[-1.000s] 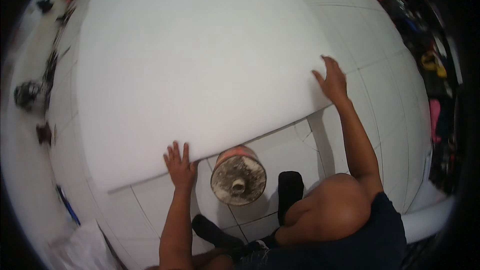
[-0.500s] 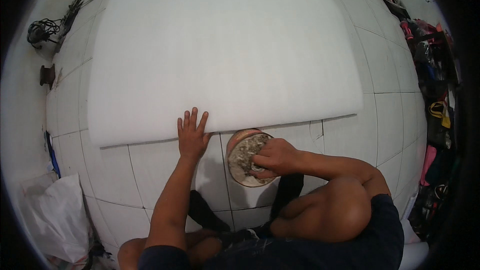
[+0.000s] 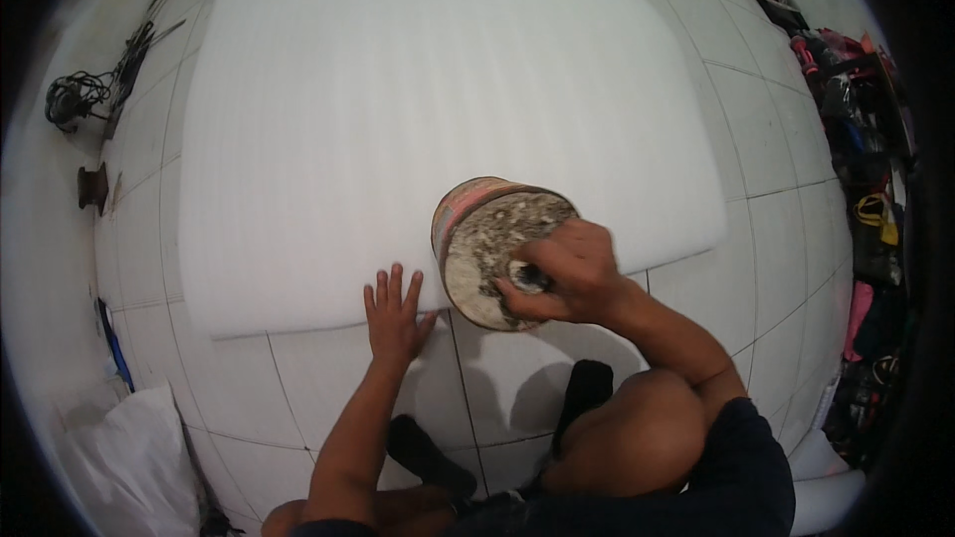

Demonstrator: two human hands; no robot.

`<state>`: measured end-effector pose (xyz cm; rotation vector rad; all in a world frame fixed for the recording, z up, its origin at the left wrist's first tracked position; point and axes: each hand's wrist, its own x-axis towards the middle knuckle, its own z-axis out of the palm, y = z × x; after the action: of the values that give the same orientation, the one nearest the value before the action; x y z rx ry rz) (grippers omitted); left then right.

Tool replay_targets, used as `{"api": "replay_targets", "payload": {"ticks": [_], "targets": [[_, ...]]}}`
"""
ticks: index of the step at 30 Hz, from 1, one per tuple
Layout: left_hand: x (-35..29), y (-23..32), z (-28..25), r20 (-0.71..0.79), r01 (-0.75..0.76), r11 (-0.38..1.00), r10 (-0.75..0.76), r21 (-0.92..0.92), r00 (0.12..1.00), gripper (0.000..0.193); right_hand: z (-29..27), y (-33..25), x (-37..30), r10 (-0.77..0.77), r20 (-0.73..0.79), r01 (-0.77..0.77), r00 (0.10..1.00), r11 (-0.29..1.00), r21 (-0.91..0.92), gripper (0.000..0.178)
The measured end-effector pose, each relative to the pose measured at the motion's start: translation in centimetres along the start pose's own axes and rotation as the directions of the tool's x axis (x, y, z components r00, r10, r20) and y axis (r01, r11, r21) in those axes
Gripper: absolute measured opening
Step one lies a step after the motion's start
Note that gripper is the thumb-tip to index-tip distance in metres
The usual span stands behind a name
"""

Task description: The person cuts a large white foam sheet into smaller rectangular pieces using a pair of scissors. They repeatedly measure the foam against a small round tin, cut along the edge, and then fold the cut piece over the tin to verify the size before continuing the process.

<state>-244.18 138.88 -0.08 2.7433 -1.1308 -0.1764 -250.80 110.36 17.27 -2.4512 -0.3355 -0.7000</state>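
Observation:
A wide white sheet (image 3: 438, 109), which looks like foam, lies over the tiles with its near edge in front of me. My left hand (image 3: 396, 314) rests flat on that edge with its fingers spread. Just right of it, my right hand (image 3: 569, 273) is closed on the middle of a round can-shaped block (image 3: 487, 239). The block has a rough, mottled grey face and a reddish band around its side. It is tilted over the sheet's near edge; whether it touches the sheet I cannot tell. A dark and pale fitting shows between my fingers.
White floor tiles (image 3: 786, 229) surround the sheet. Piled bags and clutter (image 3: 865, 169) line the right wall. On the left are a coil of dark cable (image 3: 78, 99), a brown spool (image 3: 93, 186) and a white sack (image 3: 134, 462). My feet (image 3: 433, 452) are close to the edge.
My right hand has raised the can-shaped block from the tiles and brought it forward over the sheet's edge. My left hand stays flat at the edge; the whole view has shifted slightly.

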Motion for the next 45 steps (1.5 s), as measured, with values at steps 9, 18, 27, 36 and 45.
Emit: {"api": "replay_targets", "payload": {"ticks": [9, 18, 27, 36, 45], "targets": [[3.1, 2.7, -11.9, 0.408, 0.065, 0.997, -0.071, 0.029, 0.91, 0.073, 2.4, 1.3, 6.7, 0.501, 0.524, -0.552, 0.689, 0.831, -0.069, 0.058], [-3.1, 11.7, -40.4, 0.803, 0.482, 0.845, -0.113, -0.233, 0.585, 0.061, -27.4, -18.0, 1.1, 0.815, 0.542, -0.966, 0.206, 0.259, -0.022, 0.068], [-5.2, 8.6, -49.0, 0.858, 0.182, 0.983, -0.108, 0.017, 0.502, 0.051, -52.8, -30.4, -24.3, 0.892, -0.152, -0.893, -0.425, -0.441, -0.091, 0.054], [12.0, 33.0, -53.9, 0.633, 0.412, 0.817, -0.076, -0.404, 0.77, 0.04, -68.8, -7.1, -31.7, 0.893, 0.386, -0.878, -0.23, -0.019, -0.478, 0.064], [25.7, 42.4, -50.4, 0.853, 0.595, 0.768, -0.131, -0.235, 0.506, 0.048, -85.6, 24.0, -0.9, 0.998, -0.058, -0.98, -0.016, -0.004, 0.2, 0.049]]}}
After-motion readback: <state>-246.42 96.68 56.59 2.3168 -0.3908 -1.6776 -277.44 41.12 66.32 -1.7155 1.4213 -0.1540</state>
